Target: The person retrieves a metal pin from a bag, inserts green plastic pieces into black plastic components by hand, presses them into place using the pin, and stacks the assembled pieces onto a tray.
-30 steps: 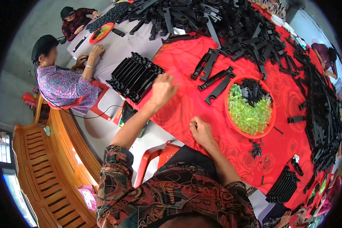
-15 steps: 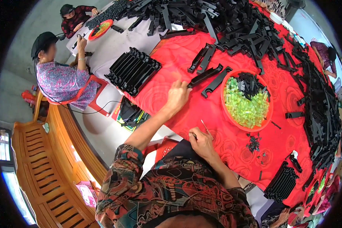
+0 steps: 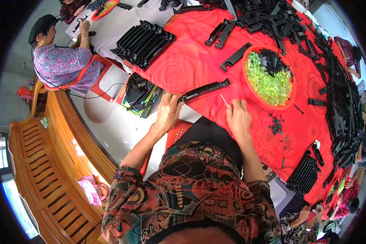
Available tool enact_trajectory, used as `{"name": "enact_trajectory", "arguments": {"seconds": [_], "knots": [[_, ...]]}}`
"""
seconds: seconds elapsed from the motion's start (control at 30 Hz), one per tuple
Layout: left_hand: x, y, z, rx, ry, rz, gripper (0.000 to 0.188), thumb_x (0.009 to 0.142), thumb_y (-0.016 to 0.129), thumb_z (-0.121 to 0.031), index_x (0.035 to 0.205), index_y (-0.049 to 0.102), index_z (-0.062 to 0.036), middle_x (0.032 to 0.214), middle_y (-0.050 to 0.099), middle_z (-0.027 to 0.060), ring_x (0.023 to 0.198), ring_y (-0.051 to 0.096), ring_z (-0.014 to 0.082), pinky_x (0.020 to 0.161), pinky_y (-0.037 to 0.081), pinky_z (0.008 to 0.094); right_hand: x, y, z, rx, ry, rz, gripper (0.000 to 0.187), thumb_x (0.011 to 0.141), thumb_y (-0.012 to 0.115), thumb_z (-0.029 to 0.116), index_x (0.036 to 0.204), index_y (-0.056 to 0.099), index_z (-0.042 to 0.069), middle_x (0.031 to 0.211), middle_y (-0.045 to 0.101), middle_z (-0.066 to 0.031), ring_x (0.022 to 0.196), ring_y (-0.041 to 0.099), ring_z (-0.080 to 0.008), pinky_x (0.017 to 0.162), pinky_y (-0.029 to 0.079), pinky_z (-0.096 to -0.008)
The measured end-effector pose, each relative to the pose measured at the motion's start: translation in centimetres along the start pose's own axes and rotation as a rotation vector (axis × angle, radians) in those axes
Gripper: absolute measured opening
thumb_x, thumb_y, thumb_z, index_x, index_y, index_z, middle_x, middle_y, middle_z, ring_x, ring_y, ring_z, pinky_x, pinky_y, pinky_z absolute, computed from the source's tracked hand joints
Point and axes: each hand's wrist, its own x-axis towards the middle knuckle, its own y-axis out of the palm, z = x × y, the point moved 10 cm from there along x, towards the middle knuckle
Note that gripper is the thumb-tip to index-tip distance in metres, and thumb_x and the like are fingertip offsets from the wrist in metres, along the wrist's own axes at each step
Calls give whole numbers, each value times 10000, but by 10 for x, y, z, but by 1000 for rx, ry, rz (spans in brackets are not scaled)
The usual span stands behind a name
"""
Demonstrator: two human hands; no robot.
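The left hand (image 3: 168,110) is closed around the near end of a black strip (image 3: 205,90), fingers wrapped over it at the front edge of the tabletop (image 3: 197,61). From that hand the strip runs away to the right and slightly forward, its long axis slanting across the space in front of the body. Its far end stands free, and the pictures do not show clearly whether the strip touches the red cloth beneath.

The right hand (image 3: 239,118) is closed on a thin tool (image 3: 224,99), whose pale shaft sticks out of the fingers; its handle is hidden in the grip. The tool points forward and to the left, toward the outer half of the strip, with a gap between tip and strip. So the left hand has the strip's near end, while the right hand is nearer to the free end, which lies ahead of it and a little to its left.

Forward and right of the strip is an orange bowl (image 3: 273,107) holding green pieces (image 3: 272,89) and black bits (image 3: 272,60). 1 loose strip (image 3: 235,57) lies just beside the bowl, and 2 more strips (image 3: 219,33) lie farther off. A row of black strips (image 3: 143,44) sits ahead and left of the left hand.
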Motion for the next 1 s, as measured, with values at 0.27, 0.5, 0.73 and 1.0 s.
{"name": "enact_trajectory", "arguments": {"seconds": [0.27, 0.5, 0.73, 1.0], "knots": [[4, 5, -14, 237, 27, 5, 400, 701, 692, -187, 1038, 555, -22, 960, 539, 129, 885, 510, 304, 737, 412, 393, -14, 19, -1, -181, -104, 142, 184, 838, 540, 183, 902, 473, 23, 871, 508, -198, 655, 588, -394, 543, 473, -495], [20, 16, -35, 211, 157, -25, 494, 653, 709, -241, 1073, 549, -35, 1020, 515, 125, 943, 471, 291, 774, 368, 412, -16, 9, -14, -198, -98, 93, 174, 834, 539, 178, 905, 472, 34, 883, 511, -176, 650, 585, -386, 531, 473, -486], [42, 42, -48, 248, 254, 104, 474, 671, 680, -146, 1132, 571, -158, 1066, 497, 124, 948, 477, 288, 777, 378, 413, -11, -18, -28, -146, -56, -137, 233, 826, 582, 262, 926, 510, 64, 903, 523, -148, 646, 585, -344, 495, 477, -449], [47, 56, -42, 182, 255, 250, 309, 725, 637, -84, 1028, 578, -67, 989, 532, 123, 889, 508, 304, 754, 439, 401, -43, -28, -19, 308, -38, -155, 182, 795, 616, 94, 945, 547, 18, 848, 579, -151, 695, 617, -287, 562, 495, -364]]}}
